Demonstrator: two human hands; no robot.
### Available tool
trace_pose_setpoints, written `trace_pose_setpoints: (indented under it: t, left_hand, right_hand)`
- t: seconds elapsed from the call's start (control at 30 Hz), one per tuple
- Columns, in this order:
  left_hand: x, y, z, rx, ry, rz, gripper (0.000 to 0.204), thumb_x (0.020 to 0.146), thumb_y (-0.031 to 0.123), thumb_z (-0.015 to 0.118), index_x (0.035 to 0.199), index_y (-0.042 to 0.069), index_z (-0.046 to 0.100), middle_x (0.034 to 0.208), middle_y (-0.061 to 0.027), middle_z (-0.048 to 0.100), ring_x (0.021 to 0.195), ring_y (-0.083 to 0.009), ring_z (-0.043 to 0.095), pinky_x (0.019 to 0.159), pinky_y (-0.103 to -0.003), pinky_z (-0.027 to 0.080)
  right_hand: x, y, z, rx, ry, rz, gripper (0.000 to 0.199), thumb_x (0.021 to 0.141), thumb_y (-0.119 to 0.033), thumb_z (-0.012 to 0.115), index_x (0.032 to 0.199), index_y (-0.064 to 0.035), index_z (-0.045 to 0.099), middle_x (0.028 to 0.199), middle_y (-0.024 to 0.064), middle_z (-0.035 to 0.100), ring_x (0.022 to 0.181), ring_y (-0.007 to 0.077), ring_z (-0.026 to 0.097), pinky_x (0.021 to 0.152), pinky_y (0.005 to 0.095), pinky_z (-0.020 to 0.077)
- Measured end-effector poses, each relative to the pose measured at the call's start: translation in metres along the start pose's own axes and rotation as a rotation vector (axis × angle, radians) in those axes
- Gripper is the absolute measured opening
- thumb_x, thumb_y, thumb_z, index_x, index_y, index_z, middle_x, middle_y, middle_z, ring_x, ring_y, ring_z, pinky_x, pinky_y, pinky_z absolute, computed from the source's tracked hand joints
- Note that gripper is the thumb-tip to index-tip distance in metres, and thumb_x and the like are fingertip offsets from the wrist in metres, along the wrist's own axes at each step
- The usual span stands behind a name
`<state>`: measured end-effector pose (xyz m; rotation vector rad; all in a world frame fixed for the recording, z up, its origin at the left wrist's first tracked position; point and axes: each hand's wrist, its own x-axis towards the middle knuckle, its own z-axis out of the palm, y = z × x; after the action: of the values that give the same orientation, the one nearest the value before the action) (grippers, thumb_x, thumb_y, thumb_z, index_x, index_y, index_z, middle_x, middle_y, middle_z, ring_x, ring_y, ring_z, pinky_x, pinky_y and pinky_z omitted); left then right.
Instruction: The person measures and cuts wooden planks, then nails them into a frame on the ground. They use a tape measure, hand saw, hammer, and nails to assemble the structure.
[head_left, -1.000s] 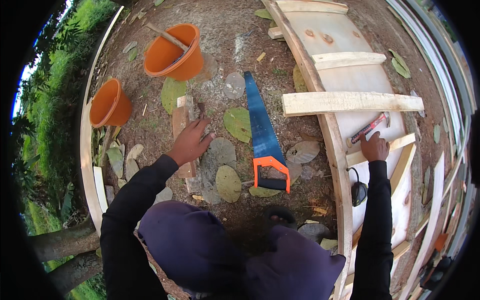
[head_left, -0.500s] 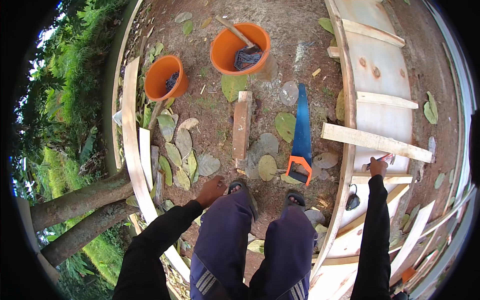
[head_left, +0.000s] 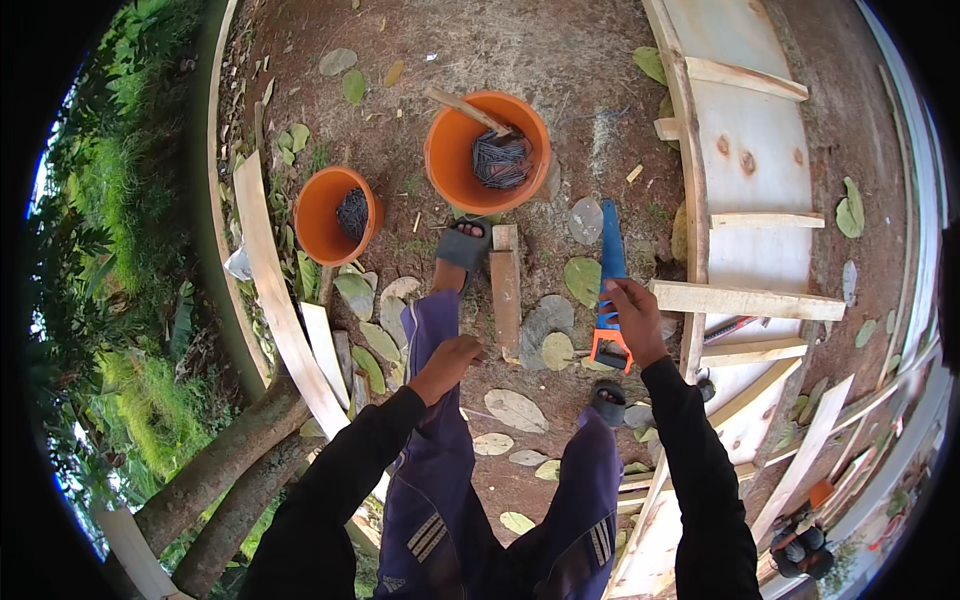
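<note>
The right hand point(head_left: 632, 318) is over the blue saw point(head_left: 608, 290) with the orange handle, which lies on the dirt right of a short wood block point(head_left: 505, 290); its fingers touch the saw, but I cannot tell if they hold it. The left hand point(head_left: 450, 358) rests curled on the purple trouser leg point(head_left: 435, 420), holding nothing. Far off stand two orange buckets (the big bucket point(head_left: 452, 160) and the small bucket point(head_left: 318, 215)) with dark nails inside.
</note>
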<state>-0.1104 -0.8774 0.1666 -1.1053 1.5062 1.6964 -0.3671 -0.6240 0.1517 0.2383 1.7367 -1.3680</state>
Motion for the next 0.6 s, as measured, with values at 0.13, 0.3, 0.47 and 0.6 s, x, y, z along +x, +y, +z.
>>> trace_pose_setpoints:
  t: [0.13, 0.3, 0.47, 0.6]
  left_hand:
    - [0.029, 0.071, -0.023, 0.513, -0.172, 0.031, 0.040, 0.101, 0.034, 0.061, 0.124, 0.001, 0.063, 0.110, -0.0149, 0.071, 0.098, -0.0205, 0.069, 0.086, -0.036, 0.054]
    - [0.057, 0.106, -0.093, 0.355, 0.001, 0.152, 0.033, 0.100, 0.028, 0.062, 0.116, -0.001, 0.064, 0.101, -0.0194, 0.074, 0.096, -0.0314, 0.073, 0.083, -0.039, 0.056]
    - [0.076, 0.135, -0.164, 0.378, 0.093, 0.130, 0.033, 0.101, 0.023, 0.062, 0.124, -0.001, 0.062, 0.096, -0.0137, 0.074, 0.090, -0.0171, 0.072, 0.077, -0.032, 0.054]
    - [0.088, 0.166, -0.179, 0.405, 0.156, -0.017, 0.037, 0.101, 0.020, 0.061, 0.131, -0.001, 0.060, 0.091, -0.0165, 0.073, 0.086, -0.0202, 0.072, 0.076, -0.034, 0.054]
  right_hand:
    - [0.088, -0.109, 0.150, 0.403, -0.194, 0.136, 0.046, 0.100, -0.044, 0.061, 0.118, -0.0021, 0.066, 0.100, 0.0063, 0.070, 0.085, 0.0149, 0.068, 0.071, 0.0304, 0.0542]
    - [0.242, -0.170, 0.284, 0.695, 0.096, 0.309, 0.051, 0.102, -0.053, 0.055, 0.119, -0.0048, 0.058, 0.098, 0.0064, 0.060, 0.079, 0.0187, 0.063, 0.068, 0.0381, 0.0503]
    - [0.307, -0.158, 0.313, 0.940, 0.185, 0.353, 0.035, 0.101, -0.040, 0.057, 0.100, -0.0053, 0.056, 0.093, 0.0089, 0.057, 0.069, 0.0207, 0.058, 0.058, 0.0377, 0.0472]
    - [0.255, -0.141, 0.309, 1.048, 0.193, 0.443, 0.014, 0.096, -0.019, 0.053, 0.091, -0.0060, 0.054, 0.081, 0.0064, 0.055, 0.062, 0.0171, 0.054, 0.052, 0.0340, 0.0434]
